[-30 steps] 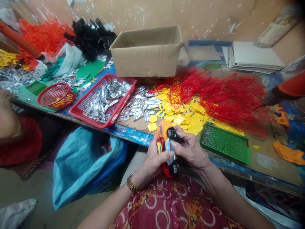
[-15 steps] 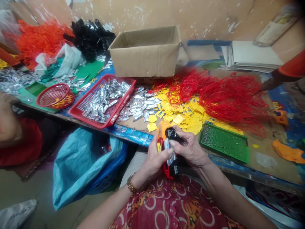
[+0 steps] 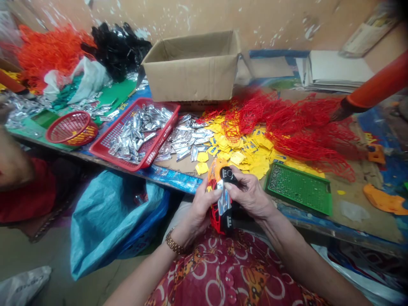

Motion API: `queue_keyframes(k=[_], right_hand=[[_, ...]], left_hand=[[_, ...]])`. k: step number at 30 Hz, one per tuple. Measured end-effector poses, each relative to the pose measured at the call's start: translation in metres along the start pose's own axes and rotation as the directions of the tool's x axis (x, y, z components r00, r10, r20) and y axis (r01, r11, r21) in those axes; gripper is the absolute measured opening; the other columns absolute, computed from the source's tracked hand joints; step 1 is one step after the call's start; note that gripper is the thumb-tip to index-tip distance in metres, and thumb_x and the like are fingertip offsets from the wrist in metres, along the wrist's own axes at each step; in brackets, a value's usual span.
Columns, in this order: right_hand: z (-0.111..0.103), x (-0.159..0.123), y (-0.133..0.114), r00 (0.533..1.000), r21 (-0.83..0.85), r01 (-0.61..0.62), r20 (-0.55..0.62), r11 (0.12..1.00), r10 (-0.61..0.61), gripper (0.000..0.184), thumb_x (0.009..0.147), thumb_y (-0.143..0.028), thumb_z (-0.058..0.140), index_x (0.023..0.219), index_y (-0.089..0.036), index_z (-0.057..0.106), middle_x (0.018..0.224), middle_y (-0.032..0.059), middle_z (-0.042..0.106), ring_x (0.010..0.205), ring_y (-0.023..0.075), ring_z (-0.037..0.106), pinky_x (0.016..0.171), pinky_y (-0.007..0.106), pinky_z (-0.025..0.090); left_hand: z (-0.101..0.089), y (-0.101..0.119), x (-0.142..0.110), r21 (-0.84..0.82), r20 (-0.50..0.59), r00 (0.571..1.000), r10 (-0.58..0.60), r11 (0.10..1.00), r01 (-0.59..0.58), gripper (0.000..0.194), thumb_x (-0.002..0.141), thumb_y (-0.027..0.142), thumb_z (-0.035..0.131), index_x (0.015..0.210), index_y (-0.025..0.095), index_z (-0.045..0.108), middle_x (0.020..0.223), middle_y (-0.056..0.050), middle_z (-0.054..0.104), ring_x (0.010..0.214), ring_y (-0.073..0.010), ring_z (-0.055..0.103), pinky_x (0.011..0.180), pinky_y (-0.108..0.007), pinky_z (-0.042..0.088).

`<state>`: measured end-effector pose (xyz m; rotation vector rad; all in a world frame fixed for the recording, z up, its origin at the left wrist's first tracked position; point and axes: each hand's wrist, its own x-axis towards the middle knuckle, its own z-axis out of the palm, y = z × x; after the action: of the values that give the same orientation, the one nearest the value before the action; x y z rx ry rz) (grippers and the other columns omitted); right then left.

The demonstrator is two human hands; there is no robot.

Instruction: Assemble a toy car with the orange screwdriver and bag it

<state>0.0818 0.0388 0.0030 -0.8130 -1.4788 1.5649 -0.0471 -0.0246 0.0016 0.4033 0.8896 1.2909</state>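
My hands hold a small toy car body (image 3: 218, 199) of orange and red plastic, low over my lap at the table's front edge. My left hand (image 3: 202, 210), with a gold wristwatch (image 3: 174, 241), grips its side. My right hand (image 3: 250, 197) pinches a black plastic piece with a round hole (image 3: 227, 174) at the car's top end. A silvery foil-like piece (image 3: 225, 202) lies on the car between my fingers. Part of the car's underside is hidden by my hands.
Beyond my hands lie yellow plastic pieces (image 3: 242, 159) and red plastic sprues (image 3: 296, 127). A red basket (image 3: 161, 127) holds silver pieces. A green tray (image 3: 299, 189), a cardboard box (image 3: 191, 68) and a blue bag (image 3: 111, 225) stand nearby. A co-worker's orange sleeve (image 3: 379, 83) reaches in at right.
The toy car has turned a little between my hands. The co-worker's orange sleeve has come further in over the red sprues, and the whole view has shifted slightly.
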Motion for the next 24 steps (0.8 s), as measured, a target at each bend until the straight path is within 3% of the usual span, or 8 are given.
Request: queue_keyframes(k=[4,9,14,19,21,24], right_hand=[[0.001,0.0,-0.001,0.999,-0.048,0.044,0.014,0.998,-0.044,0.014,0.079,-0.028,0.063,0.068,-0.019,0.064,0.085,0.0023,0.059,0.081,0.0144,0.054,0.076,0.029,0.046],[0.0,0.001,-0.004,0.998,-0.148,0.068,0.014,0.987,-0.066,0.021,0.085,-0.034,0.06,0.071,-0.018,0.063,0.088,0.0038,0.059,0.086,0.0157,0.056,0.078,0.029,0.046],[-0.011,-0.001,-0.008,0.989,-0.232,0.115,-0.06,0.966,-0.133,0.017,0.089,-0.035,0.055,0.09,-0.02,0.064,0.101,0.0066,0.058,0.102,0.0187,0.057,0.088,0.033,0.047],[-0.007,-0.006,-0.006,0.995,-0.265,0.066,-0.049,0.962,-0.082,0.026,0.079,-0.031,0.068,0.101,-0.021,0.059,0.106,0.0067,0.059,0.102,0.0201,0.059,0.093,0.039,0.048],[-0.003,-0.006,-0.004,0.994,-0.265,0.047,-0.078,0.963,-0.07,0.028,0.077,-0.031,0.069,0.102,-0.021,0.058,0.107,0.0066,0.06,0.101,0.02,0.059,0.093,0.039,0.048],[-0.006,-0.005,-0.006,0.981,-0.307,0.101,-0.127,0.946,-0.146,0.022,0.081,-0.032,0.065,0.099,-0.021,0.059,0.104,0.0063,0.059,0.099,0.0189,0.059,0.09,0.036,0.049]], left_hand=[[0.001,-0.002,0.002,0.023,0.024,1.0,0.016,1.0,-0.016,0.06,0.07,0.034,0.078,0.126,0.021,0.059,0.098,-0.004,0.07,0.083,-0.0196,0.067,0.081,-0.029,0.05],[0.0,-0.004,0.004,-0.033,0.005,0.999,0.044,0.999,-0.044,0.049,0.074,0.031,0.073,0.119,0.018,0.061,0.098,-0.005,0.071,0.076,-0.0177,0.067,0.073,-0.027,0.052],[0.004,0.001,0.003,-0.08,0.017,1.0,0.019,0.997,-0.018,0.049,0.074,0.033,0.073,0.119,0.018,0.06,0.091,-0.004,0.071,0.074,-0.0199,0.069,0.075,-0.032,0.055],[0.007,0.001,0.006,-0.088,-0.083,0.994,0.075,0.993,-0.082,0.051,0.07,0.03,0.075,0.118,0.018,0.061,0.092,-0.003,0.071,0.079,-0.02,0.069,0.078,-0.03,0.055],[0.007,0.0,0.006,-0.096,-0.126,0.989,0.078,0.991,-0.091,0.049,0.068,0.03,0.077,0.113,0.018,0.062,0.082,0.0,0.07,0.073,-0.0177,0.068,0.078,-0.029,0.055],[0.004,0.0,-0.001,-0.127,-0.164,0.986,0.003,0.992,-0.024,0.052,0.067,0.032,0.079,0.113,0.018,0.062,0.07,0.003,0.067,0.059,-0.0146,0.065,0.07,-0.028,0.057]])
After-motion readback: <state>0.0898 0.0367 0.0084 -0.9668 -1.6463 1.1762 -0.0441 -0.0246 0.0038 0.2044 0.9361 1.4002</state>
